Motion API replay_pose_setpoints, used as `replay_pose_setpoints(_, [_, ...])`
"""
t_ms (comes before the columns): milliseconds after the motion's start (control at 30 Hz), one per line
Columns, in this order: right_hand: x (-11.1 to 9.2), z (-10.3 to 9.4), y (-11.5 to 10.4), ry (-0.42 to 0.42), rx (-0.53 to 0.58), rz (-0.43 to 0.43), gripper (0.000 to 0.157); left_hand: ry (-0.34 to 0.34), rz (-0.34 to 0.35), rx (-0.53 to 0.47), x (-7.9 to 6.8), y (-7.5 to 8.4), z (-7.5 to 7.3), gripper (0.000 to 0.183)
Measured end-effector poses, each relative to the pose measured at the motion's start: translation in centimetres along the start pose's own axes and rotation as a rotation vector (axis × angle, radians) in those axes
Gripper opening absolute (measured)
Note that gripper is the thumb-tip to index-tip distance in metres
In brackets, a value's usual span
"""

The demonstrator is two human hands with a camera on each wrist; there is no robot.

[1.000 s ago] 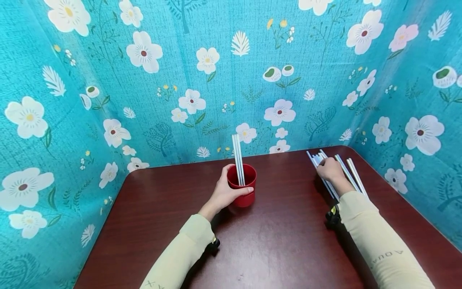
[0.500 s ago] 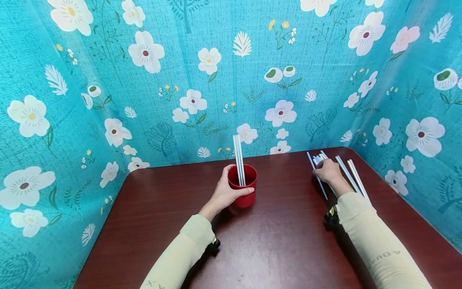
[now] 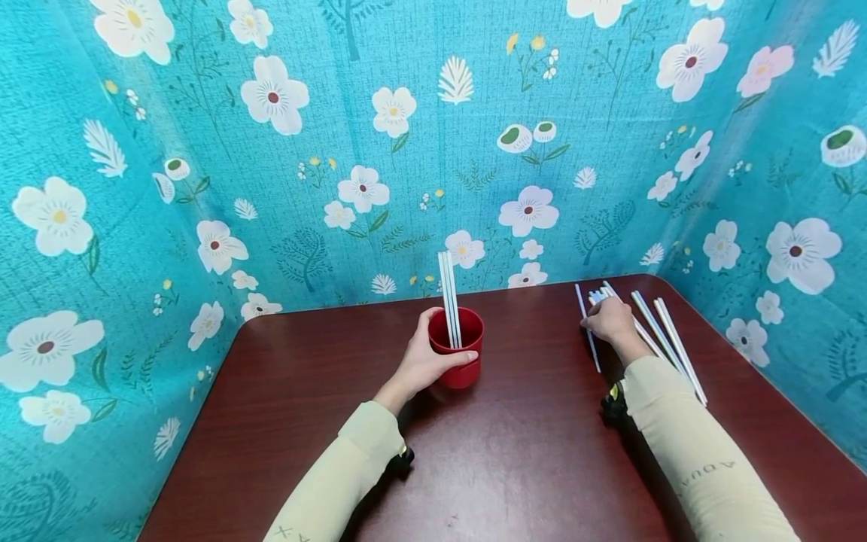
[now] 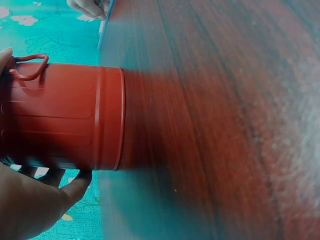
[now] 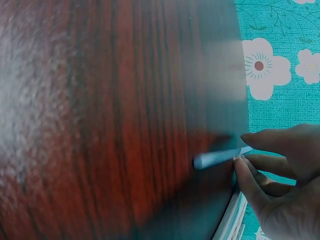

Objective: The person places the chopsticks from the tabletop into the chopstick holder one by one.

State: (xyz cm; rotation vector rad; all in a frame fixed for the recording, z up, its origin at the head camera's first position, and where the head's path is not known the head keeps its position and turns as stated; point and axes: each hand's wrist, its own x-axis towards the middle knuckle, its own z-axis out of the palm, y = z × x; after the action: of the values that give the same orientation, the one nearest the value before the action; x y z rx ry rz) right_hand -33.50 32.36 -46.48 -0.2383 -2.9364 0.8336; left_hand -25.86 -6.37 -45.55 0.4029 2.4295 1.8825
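Observation:
A small red metal bucket [image 3: 463,373] with a side handle [image 4: 32,70] stands upright mid-table. My left hand [image 3: 433,360] grips it near the rim, the thumb across the near side and the other fingers around the far side. Several slim white sticks [image 3: 449,297] lean inside, rising well above the rim. At the far right my right hand [image 3: 612,320] pinches one thin pale-blue stick [image 5: 215,158] between thumb and fingertips. That stick [image 3: 596,354] slants low over the tabletop, apart from the others. More loose pale sticks [image 3: 680,350] lie beside and partly under the right hand.
The dark red-brown wooden table [image 3: 325,376] has a rounded far-right corner close to the loose sticks. A turquoise flowered cloth [image 3: 406,188] hangs right behind the table and along both sides. Black wrist cameras [image 3: 612,406] sit low beneath the cuffs.
My right hand has shifted slightly left, drawing one pale-blue stick away from the pile. More of the sticks on the right show now. The left hand and bucket have stayed in place.

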Motion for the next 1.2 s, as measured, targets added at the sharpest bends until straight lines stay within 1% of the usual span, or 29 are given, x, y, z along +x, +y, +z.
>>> replay_pose_setpoints(167, [-0.1, 0.1, -0.1, 0.002, 0.020, 0.015, 0.029, 0.005, -0.002, 0.005, -0.1, 0.0, 0.0, 0.093])
replay_pose_setpoints(433, [-0.3, 0.4, -0.8, -0.032, 0.147, 0.047, 0.025, 0.001, 0.006, 0.010, -0.2, -0.1, 0.0, 0.092])
replay_pose_setpoints(567, [-0.4, 0.5, -1.0, -0.017, 0.141, 0.035, 0.023, 0.003, 0.009, 0.011, -0.2, -0.1, -0.1, 0.093])
replay_pose_setpoints(667, [-0.5, 0.5, -1.1, 0.001, 0.106, 0.019, 0.021, 0.002, 0.013, 0.011, -0.1, -0.1, -0.1, 0.092])
replay_pose_setpoints(767, [-0.5, 0.4, -1.3, 0.001, 0.092, 0.012, 0.017, 0.004, 0.012, 0.009, -0.1, -0.1, -0.1, 0.093])
replay_pose_setpoints(933, [-0.4, 0.0, -1.8, -0.054, 0.123, 0.041, 0.013, 0.009, 0.002, 0.005, 0.1, -0.1, -0.1, 0.095])
replay_pose_setpoints(1067, [-0.3, -0.1, -1.9, -0.105, 0.162, 0.090, 0.014, 0.001, -0.004, 0.011, -0.3, 0.7, -0.1, 0.096])
replay_pose_setpoints(1200, [-0.4, -0.1, -2.0, -0.161, 0.201, 0.119, 0.017, -0.015, -0.009, 0.013, -1.3, 2.7, -0.2, 0.093])
